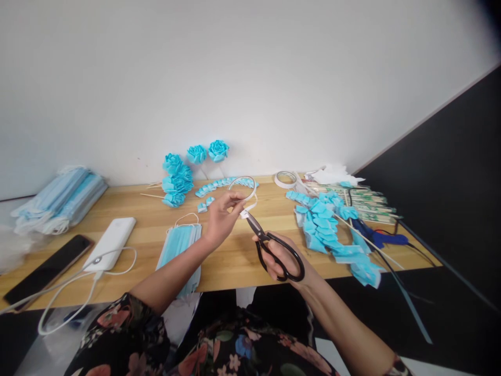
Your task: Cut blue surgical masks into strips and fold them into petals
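L hand pinches thin white elastic ear-loop above light wooden table, fingers clenched on it. R hand grips black metal scissors, blade tips at loop's lower end, v. near L fingertips. Risk: blades nick fingers, or slack elastic slips uncut.

One pair of scissors, one phone, one power bank, one tape roll
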Demonstrator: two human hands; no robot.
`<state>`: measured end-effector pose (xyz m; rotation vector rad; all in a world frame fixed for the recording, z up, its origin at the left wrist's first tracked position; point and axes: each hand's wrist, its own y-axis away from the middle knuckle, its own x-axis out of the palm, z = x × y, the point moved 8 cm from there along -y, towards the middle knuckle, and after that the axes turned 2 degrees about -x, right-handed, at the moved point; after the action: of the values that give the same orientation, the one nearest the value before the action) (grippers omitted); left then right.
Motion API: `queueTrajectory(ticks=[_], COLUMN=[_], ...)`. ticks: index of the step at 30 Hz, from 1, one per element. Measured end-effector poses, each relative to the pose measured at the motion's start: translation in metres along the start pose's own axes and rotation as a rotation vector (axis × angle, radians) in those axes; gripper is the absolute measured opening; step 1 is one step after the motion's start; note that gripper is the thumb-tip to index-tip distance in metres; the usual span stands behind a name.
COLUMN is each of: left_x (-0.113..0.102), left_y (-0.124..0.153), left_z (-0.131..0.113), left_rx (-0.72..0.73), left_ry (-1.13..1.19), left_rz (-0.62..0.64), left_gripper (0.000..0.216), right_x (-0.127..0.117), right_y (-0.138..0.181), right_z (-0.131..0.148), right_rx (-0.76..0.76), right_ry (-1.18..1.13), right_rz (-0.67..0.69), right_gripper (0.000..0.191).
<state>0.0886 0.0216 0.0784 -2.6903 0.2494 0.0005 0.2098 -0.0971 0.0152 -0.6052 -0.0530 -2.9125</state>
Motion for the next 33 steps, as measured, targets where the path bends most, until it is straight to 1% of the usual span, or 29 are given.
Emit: queueTrajectory(ticks=[5, 8, 10, 12, 16, 19, 24, 29, 33], left_x=[-0.004, -0.004, -0.002, 0.003, 0.014, 0.017, 0.019, 0.021, 0.018], left_y=[0.000, -0.002, -0.004, -0.005, -0.003, -0.001, 0.000, 0.001, -0.003], left_z=[-0.006, -0.008, -0.010, -0.014, -0.023, -0.025, -0.021, -0.025, -0.022], left_rx=[0.126, 0.142, 0.154, 0.188, 0.248, 0.256, 0.210, 0.248, 0.284], left_ry=[-0.119, -0.139, -0.148, -0.163, -0.165, -0.130, -0.127, -0.202, -0.229], left_rz=[0.042, 0.079, 0.109, 0.186, 0.395, 0.489, 0.508, 0.529, 0.520], left_gripper=[0.007, 0.008, 0.011, 0.015, 0.021, 0.019, 0.016, 0.018, 0.021], right_x=[-0.004, -0.004, -0.005, -0.006, -0.009, -0.010, -0.011, -0.010, -0.010], right_y=[0.000, -0.002, -0.004, -0.006, -0.005, -0.001, 0.002, 0.003, 0.005], right_z=[0.000, -0.001, 0.000, 0.002, 0.008, 0.010, 0.009, 0.008, 0.005], right_rx=[-0.012, -0.013, -0.005, -0.002, -0.004, -0.002, -0.005, -0.026, -0.013], right_ry=[0.067, 0.112, 0.141, 0.170, 0.232, 0.271, 0.303, 0.276, 0.218], right_rz=[0.050, 0.090, 0.086, 0.071, 0.055, 0.060, 0.082, 0.122, 0.137], right_gripper=[0.043, 0.044, 0.045, 0.045, 0.045, 0.045, 0.046, 0.045, 0.044])
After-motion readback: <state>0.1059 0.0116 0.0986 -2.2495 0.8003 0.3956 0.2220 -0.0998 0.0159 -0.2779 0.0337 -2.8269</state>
